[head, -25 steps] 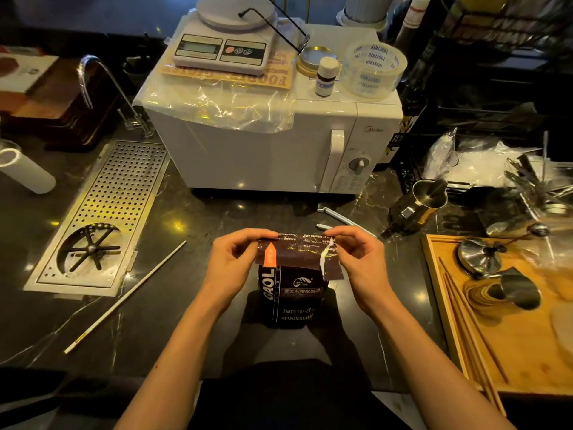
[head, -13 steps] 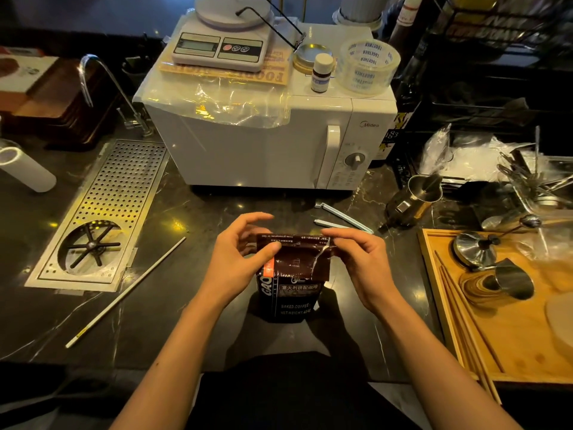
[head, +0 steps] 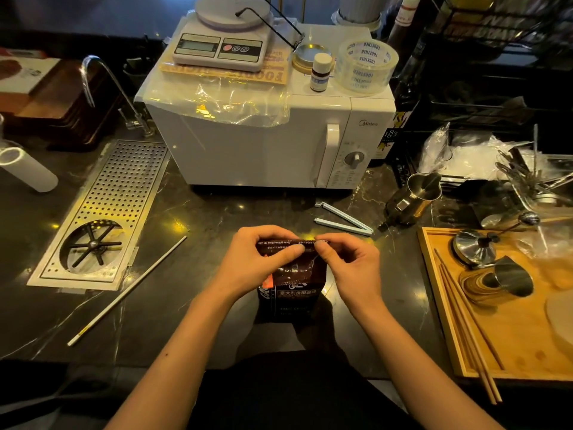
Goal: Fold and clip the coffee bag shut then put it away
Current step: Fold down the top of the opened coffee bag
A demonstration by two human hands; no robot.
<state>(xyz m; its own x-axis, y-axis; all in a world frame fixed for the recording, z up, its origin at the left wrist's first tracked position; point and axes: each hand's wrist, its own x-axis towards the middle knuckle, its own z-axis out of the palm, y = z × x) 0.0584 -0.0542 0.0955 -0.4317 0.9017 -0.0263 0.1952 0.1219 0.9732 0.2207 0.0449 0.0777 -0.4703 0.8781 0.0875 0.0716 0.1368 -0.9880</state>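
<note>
At the folded top edge of the coffee bag [head: 291, 283], your thumbs and fingertips pinch the flap from both sides. Your left hand [head: 260, 259] grips the left half of the fold; your right hand [head: 350, 262] grips the right half, thumbs nearly meeting at the middle. The bag stands upright on the dark counter [head: 201, 290], directly in front of you. A pale blue clip [head: 344, 220] lies open on the counter just beyond your right hand, before the white microwave [head: 263, 144].
</note>
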